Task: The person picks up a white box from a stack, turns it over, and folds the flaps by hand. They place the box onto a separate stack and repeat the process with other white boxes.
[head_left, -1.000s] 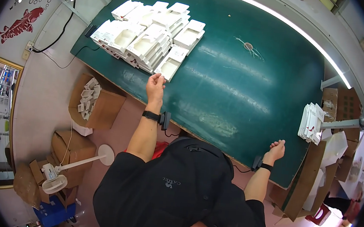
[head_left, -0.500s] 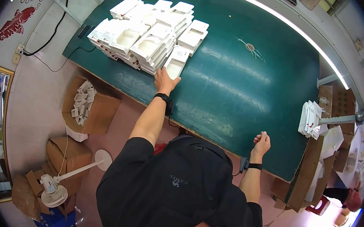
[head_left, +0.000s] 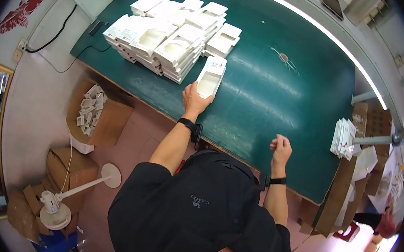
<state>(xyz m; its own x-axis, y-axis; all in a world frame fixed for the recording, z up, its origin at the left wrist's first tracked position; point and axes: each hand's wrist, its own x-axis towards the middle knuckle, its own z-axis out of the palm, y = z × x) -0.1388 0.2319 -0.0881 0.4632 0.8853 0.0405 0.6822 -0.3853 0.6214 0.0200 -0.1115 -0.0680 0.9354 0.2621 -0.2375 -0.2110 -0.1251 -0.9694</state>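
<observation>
My left hand (head_left: 196,101) grips a white card box (head_left: 210,80) by its near end. The box has a deep rounded hollow, and its far end bears small dark print. It sits low over the green table, just right of a large stack of similar white boxes (head_left: 178,48). Whether it touches the tabletop I cannot tell. My right hand (head_left: 281,150) hovers over the table's near right part, fingers curled in, with nothing showing in them. Each wrist wears a black band with a small device.
The green table (head_left: 263,98) carries a small bundle of pale strings (head_left: 284,58). White flat pieces (head_left: 343,138) stand at its right edge, by a cardboard box (head_left: 335,202). At the left, an open carton (head_left: 110,122) holds white pieces, and a white fan (head_left: 55,209) stands below. A lit frame arches overhead.
My left hand has drawn the white box away from the stack, to the right and slightly nearer. My right hand has shifted a little left and away from me, still curled.
</observation>
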